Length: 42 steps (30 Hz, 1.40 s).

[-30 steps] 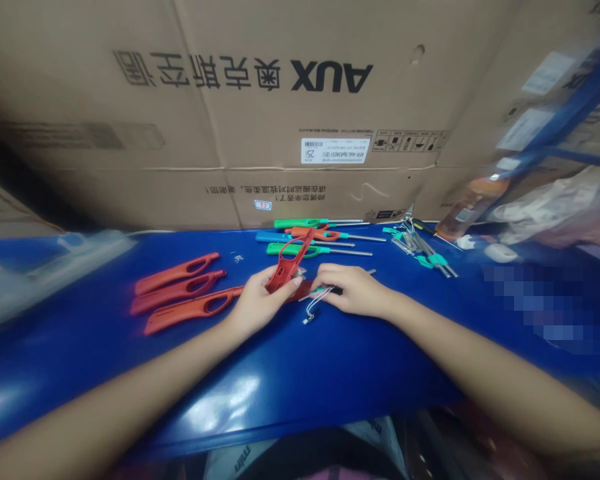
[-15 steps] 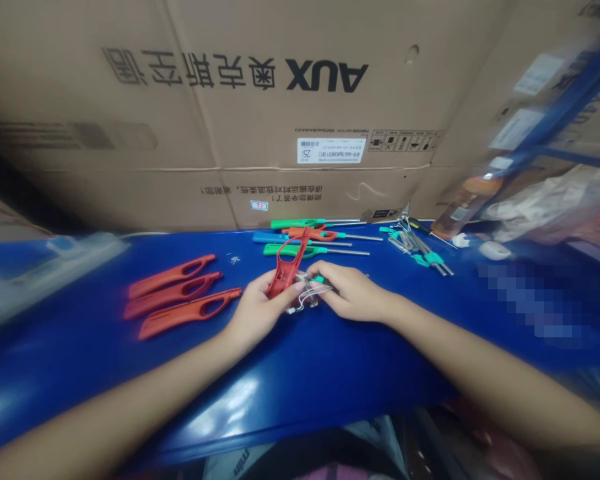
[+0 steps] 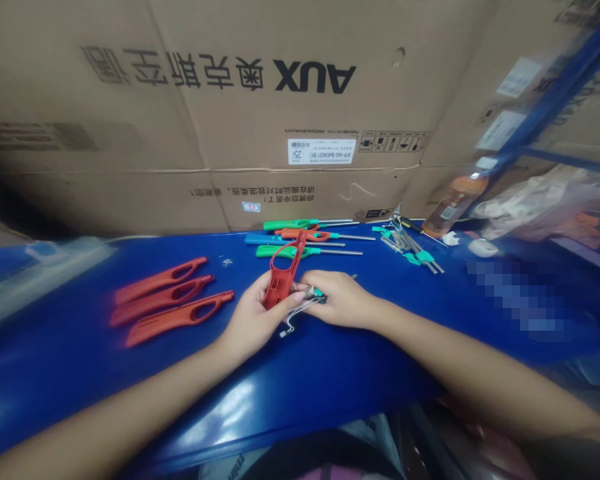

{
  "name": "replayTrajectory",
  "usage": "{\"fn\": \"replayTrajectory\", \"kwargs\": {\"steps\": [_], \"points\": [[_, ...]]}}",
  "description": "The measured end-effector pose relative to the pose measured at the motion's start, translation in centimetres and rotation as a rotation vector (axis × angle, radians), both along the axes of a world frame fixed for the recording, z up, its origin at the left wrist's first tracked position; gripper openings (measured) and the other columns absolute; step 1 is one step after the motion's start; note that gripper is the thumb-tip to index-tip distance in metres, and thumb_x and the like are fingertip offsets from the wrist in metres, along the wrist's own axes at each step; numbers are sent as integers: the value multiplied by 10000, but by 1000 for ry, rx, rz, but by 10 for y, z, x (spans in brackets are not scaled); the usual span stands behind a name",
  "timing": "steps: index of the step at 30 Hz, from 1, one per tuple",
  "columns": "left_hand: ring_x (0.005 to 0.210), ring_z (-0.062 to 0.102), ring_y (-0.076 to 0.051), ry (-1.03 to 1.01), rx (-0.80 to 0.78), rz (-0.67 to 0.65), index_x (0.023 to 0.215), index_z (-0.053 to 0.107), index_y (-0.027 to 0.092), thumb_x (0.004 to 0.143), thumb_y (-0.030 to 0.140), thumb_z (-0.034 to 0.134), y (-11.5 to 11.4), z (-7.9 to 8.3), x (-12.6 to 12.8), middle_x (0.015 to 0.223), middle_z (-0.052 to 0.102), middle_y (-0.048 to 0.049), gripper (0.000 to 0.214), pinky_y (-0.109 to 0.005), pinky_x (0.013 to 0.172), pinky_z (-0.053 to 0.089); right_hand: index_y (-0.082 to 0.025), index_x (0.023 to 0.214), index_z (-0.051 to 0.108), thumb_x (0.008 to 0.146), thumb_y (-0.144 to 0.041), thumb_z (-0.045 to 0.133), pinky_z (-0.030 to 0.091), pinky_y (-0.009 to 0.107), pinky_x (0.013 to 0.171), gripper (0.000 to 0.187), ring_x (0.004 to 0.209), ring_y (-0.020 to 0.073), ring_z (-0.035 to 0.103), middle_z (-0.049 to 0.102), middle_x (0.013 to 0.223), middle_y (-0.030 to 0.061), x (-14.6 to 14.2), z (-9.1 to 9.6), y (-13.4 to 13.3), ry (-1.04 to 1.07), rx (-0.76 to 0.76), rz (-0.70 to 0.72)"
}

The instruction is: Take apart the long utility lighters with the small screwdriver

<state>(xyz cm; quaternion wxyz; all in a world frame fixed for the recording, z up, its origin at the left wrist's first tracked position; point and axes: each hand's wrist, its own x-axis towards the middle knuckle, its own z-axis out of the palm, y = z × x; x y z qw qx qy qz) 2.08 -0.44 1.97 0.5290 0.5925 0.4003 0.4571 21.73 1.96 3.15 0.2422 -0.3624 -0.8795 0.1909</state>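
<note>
My left hand is closed around the lower end of a red lighter shell half, its hollow inside facing me and its trigger loop pointing up. In my right hand is a lighter's inner assembly, with a green piece, a dark part and thin white wires that dangle below the left thumb. The fingers of both hands almost meet there. Most of the assembly is hidden by the right fingers. Beyond the hands lie several finished-looking lighters with green, blue and orange handles and metal tubes.
Several red lighter shells lie at the left on the blue table. A pile of metal tubes with green pieces, a screwdriver and a drink bottle are at the back right. A large cardboard box stands behind.
My right hand has turned slightly and closed further over the inner assembly. The white wires now hang lower and more to the left. The whole view has shifted a little.
</note>
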Motion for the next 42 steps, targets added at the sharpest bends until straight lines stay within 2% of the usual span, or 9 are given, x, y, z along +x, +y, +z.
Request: {"fn": "replayTrajectory", "kwargs": {"steps": [5,10,18,22,26,32,35,39,42], "points": [[825,693,-174,82,139,25,1183,589,182,906,483,661,-2,1,-2,1094,718,-76,416,-286,732,576,-192,782,580,977,-290,523,405,256,664,226,701,136,557,623,767,18,5,4,6,144,38,39],[623,594,-113,178,148,-1,1178,597,165,938,428,621,2,-4,-1,934,708,-42,358,-245,613,534,-188,750,623,951,-253,545,417,250,662,224,712,134,591,648,769,18,8,10,6,147,24,-7],[788,647,-146,415,434,96,1066,582,193,998,316,525,10,-2,-15,977,679,-32,152,-272,746,533,-179,957,663,979,-202,473,406,277,701,192,865,188,643,713,980,68,14,8,8,-200,41,42],[943,656,-196,722,622,-59,1141,560,203,967,224,556,17,-2,-26,1060,662,-49,175,-322,845,529,-218,988,698,956,-304,554,372,267,646,171,740,167,628,734,870,24,23,23,6,-283,-109,67],[1014,651,-255,909,589,-87,1205,565,203,950,400,633,20,-8,-26,1146,624,-81,329,-392,883,536,-234,934,683,796,-529,743,304,258,576,331,675,165,574,687,778,8,27,35,-1,-484,-190,81],[946,652,-246,1005,559,-91,1116,629,194,966,386,598,22,-5,-27,1084,628,-72,246,-377,819,541,-216,973,630,905,-390,618,333,250,594,188,679,152,570,695,851,27,42,39,7,-481,-258,56],[976,649,-248,1003,547,-88,1100,647,209,941,331,623,25,-1,-32,1082,649,-63,202,-370,834,529,-216,962,590,931,-404,556,373,249,632,194,706,155,579,698,862,23,63,45,23,-378,-207,-85],[1028,640,-261,994,528,-77,1106,665,225,909,327,645,28,3,-37,1105,673,-54,223,-384,870,515,-224,862,539,905,-395,561,372,259,630,178,722,175,591,691,811,25,98,46,49,-392,-120,-588],[1025,631,-261,967,531,-81,1113,669,215,894,324,645,29,2,-39,1097,688,-59,246,-393,890,507,-220,781,532,878,-338,575,397,267,633,158,692,180,596,681,742,36,118,37,69,-385,-152,-753]]}}
